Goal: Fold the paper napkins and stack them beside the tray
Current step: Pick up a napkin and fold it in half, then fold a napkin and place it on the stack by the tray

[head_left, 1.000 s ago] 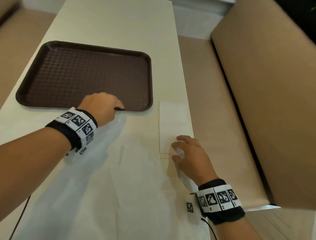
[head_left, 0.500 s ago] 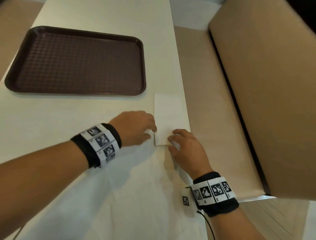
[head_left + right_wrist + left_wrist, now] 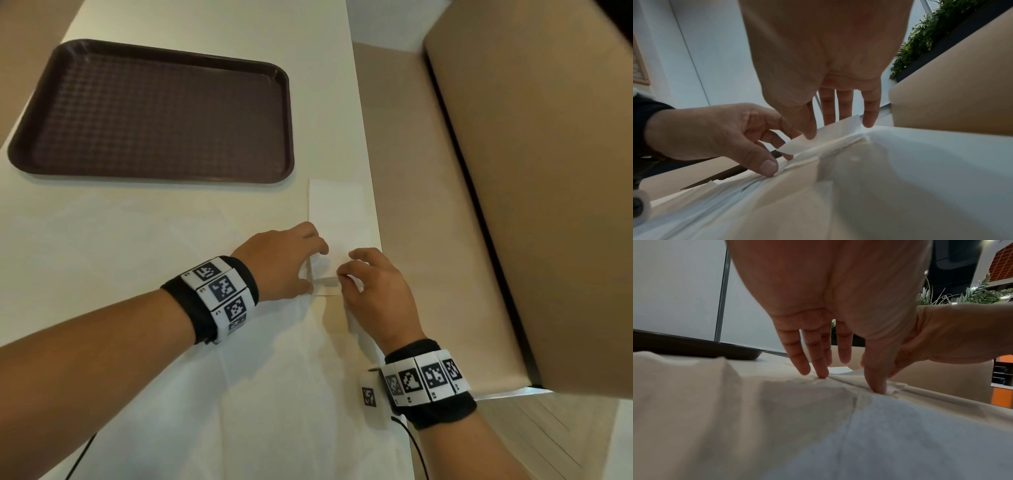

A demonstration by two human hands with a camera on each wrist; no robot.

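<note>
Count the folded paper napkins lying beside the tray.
1: a white folded paper napkin beside the brown plastic tray, both hands at its near edge. More may lie beneath it; layers unclear.

Both forearms reach forward over the table, each wrist wrapped in a black band with black-and-white square markers. The left hand lies palm down, its fingers fairly straight and its thumb pressing downward, fingertips touching the paper. The right hand sits just beside it, thumb and forefinger pinching a raised paper edge while the other fingers extend loosely
</note>
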